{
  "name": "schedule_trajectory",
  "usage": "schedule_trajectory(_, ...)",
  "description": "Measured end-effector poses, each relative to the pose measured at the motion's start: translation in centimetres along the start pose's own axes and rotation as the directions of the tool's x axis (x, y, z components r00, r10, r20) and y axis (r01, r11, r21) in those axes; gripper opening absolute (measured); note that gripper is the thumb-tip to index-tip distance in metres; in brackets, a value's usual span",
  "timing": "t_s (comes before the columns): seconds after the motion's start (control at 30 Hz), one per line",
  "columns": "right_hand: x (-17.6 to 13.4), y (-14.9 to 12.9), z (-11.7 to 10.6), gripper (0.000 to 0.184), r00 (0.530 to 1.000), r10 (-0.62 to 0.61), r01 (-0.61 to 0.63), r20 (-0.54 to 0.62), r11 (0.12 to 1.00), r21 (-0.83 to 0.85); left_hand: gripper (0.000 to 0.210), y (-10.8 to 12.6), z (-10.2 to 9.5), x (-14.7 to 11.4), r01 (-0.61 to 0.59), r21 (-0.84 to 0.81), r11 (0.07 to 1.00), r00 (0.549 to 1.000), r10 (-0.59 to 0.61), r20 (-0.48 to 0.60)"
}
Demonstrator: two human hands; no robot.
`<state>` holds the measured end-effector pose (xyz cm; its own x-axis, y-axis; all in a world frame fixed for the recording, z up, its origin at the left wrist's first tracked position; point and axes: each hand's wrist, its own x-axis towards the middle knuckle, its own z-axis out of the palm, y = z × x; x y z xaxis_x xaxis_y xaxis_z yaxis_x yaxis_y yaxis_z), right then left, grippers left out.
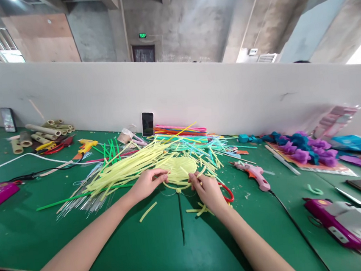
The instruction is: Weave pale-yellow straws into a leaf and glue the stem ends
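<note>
A round piece made of yellow pipe cleaners point(180, 167) lies between my hands, with a thin dark green stem point(181, 220) running from its lower edge toward me. My left hand point(149, 183) pinches a yellow strand at the left edge of the piece. On the opposite edge, my right hand point(207, 189) has thumb and fingers closed on a short yellow pipe cleaner point(200, 172). Red-handled scissors point(227, 192) lie partly hidden behind my right hand. Cut yellow bits point(148, 212) rest on the green table point(140, 250).
Behind my left hand spreads a heap of yellow pipe cleaners point(132, 165). A pink glue gun point(253, 174) trails its cord on the right. Purple power strips point(342, 224) and purple flowers point(316, 150) lie farther right. A phone point(148, 124) leans on the white partition point(176, 89).
</note>
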<state>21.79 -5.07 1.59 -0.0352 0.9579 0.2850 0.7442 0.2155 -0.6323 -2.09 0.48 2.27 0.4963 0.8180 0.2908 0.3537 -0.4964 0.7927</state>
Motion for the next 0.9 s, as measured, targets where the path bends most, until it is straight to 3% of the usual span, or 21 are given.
schedule_trajectory(0.17, 0.0, -0.2, 0.1, 0.026, 1.0, -0.008, 0.008, -0.002, 1.0, 0.022, 0.039, -0.1, -0.2, -0.3, -0.005, 0.142, 0.99, 1.0, 0.008, -0.023)
schedule_trajectory(0.33, 0.0, 0.0, 0.4, 0.027, 0.997, -0.04, 0.045, -0.073, 0.996, 0.074, 0.035, 0.1, -0.2, -0.5, -0.019, 0.19, 0.982, 0.999, 0.028, -0.041)
schedule_trajectory(0.67, -0.2, -0.7, 0.7, 0.023, 0.979, -0.158, 0.171, -0.132, 0.98, 0.098, 0.028, 1.8, 0.4, -0.8, -0.05, -0.005, 0.999, 0.998, 0.05, -0.049)
schedule_trajectory(0.9, -0.4, -1.0, 1.2, 0.022, 0.984, -0.167, 0.173, -0.066, 0.981, 0.087, 0.027, 2.1, 0.6, -0.7, -0.067, -0.162, 0.985, 0.996, 0.056, -0.071)
